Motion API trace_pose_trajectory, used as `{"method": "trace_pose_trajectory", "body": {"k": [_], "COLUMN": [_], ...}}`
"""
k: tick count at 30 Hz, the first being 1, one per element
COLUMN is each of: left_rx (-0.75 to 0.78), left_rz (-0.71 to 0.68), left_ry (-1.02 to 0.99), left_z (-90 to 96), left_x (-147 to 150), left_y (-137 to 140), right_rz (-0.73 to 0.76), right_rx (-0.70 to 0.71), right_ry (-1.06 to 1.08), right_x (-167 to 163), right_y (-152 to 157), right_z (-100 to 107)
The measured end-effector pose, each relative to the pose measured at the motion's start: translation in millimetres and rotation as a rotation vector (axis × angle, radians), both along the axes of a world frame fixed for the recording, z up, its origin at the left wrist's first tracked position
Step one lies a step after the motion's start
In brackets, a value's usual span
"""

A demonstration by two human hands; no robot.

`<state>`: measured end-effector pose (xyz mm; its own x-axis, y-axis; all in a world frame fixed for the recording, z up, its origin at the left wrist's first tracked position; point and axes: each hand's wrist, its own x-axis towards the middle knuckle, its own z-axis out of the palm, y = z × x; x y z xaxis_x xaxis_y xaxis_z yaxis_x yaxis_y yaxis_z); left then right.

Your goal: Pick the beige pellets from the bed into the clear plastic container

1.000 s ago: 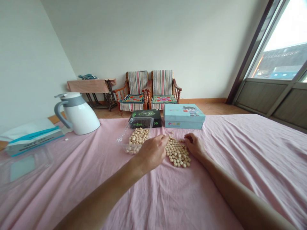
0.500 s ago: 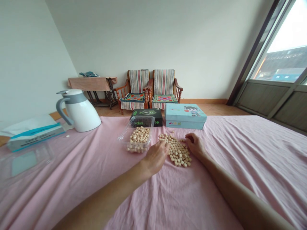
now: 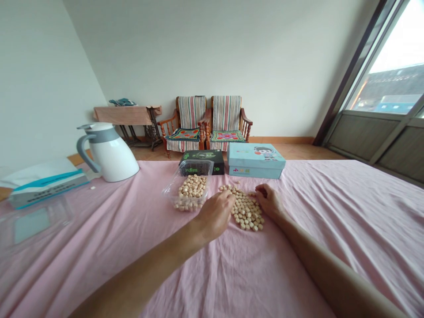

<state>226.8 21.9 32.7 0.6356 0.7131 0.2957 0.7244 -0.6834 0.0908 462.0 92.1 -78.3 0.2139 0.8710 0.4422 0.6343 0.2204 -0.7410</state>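
Observation:
A spread-out pile of small round beige pieces (image 3: 247, 210) lies on the pink cloth. At its left edge is my left hand (image 3: 217, 214), fingers drawn together over the pieces; whatever sits between the fingertips is hidden. My right hand (image 3: 270, 201) rests along the pile's right edge with curled fingers, and I cannot make out what they hold. Left of the pile, a clear plastic box (image 3: 168, 187) with its lid tipped back contains many more of these beige pieces (image 3: 192, 187).
Behind the pile stand a light-blue cardboard box (image 3: 256, 168) and a black box (image 3: 217, 163). To the left are a white jug (image 3: 115, 154), a tissue pack (image 3: 49, 187) and a clear plastic lid or tray (image 3: 36, 223). Beyond the table are two wooden chairs (image 3: 227, 115).
My left hand has shifted slightly to the right over the pile's edge. My right hand stays almost where it was.

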Motion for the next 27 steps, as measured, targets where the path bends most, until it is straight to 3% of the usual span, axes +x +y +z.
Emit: {"method": "trace_pose_trajectory", "body": {"k": [5, 8, 11, 15, 21, 24, 27], "left_rx": [0.214, 0.364, 0.382, 0.165, -0.035, -0.064, 0.002], "left_rz": [0.102, 0.219, 0.172, 0.021, 0.099, 0.089, 0.036], "left_ry": [-0.162, -0.204, -0.207, -0.077, 0.217, 0.211, 0.107], "left_z": [46.8, 57.7, 51.2, 23.2, -21.2, -23.5, -7.8], "left_x": [-22.6, -35.1, -30.6, -8.5, 4.0, 3.3, 2.0], "left_y": [6.2, 13.4, 11.7, 2.5, 5.5, 6.5, 3.1], "right_rz": [0.006, -0.002, -0.002, 0.003, 0.012, 0.009, 0.002], "right_rx": [0.002, -0.007, -0.010, -0.007, -0.003, -0.002, -0.002], "right_ry": [-0.015, -0.014, -0.007, -0.004, 0.003, 0.004, 0.001], "right_x": [1.2, 1.3, 1.0, 0.6, 0.1, 0.4, 0.7], "right_y": [1.8, 2.4, 2.2, 0.7, -0.2, 1.0, 1.9], "right_z": [-1.5, -2.1, -2.1, -0.6, 0.6, -0.9, -2.1]}}
